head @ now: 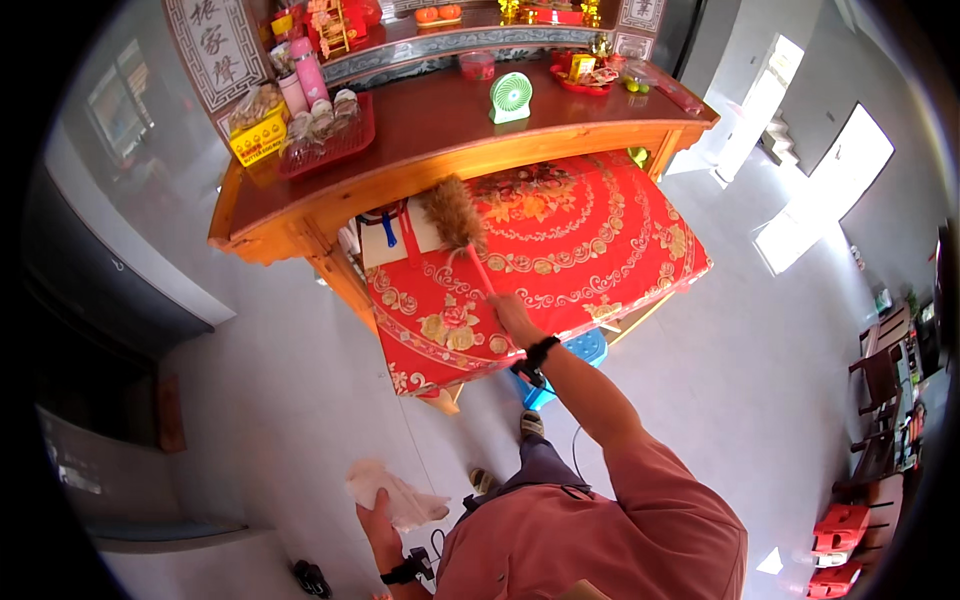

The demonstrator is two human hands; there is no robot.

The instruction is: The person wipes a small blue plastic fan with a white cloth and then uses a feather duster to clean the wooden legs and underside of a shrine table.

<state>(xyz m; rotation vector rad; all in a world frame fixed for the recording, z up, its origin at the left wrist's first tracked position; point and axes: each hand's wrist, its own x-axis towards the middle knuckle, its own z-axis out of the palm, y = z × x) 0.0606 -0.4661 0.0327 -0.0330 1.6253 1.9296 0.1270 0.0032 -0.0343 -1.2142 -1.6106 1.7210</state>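
My right hand (513, 316) grips the pink handle of a brown feather duster (454, 213). The duster's fluffy head lies over the left part of a table draped in a red floral tablecloth (555, 292), touching or just above a pale board (420, 229). Beside the head, a blue-handled tool (388, 230) and a red strip-like object (409, 236) rest on that board. Low on my left side, my left hand (381, 517) holds a crumpled whitish cloth (390, 491), away from the table.
Above the red table stands a wooden altar table (420, 127). It carries a green fan (511, 97), a red basket (330, 139), a yellow box (259, 139) and pink bottles (307, 71). A blue plastic stool (585, 347) is under the near edge. Red stools (841, 527) stand far right.
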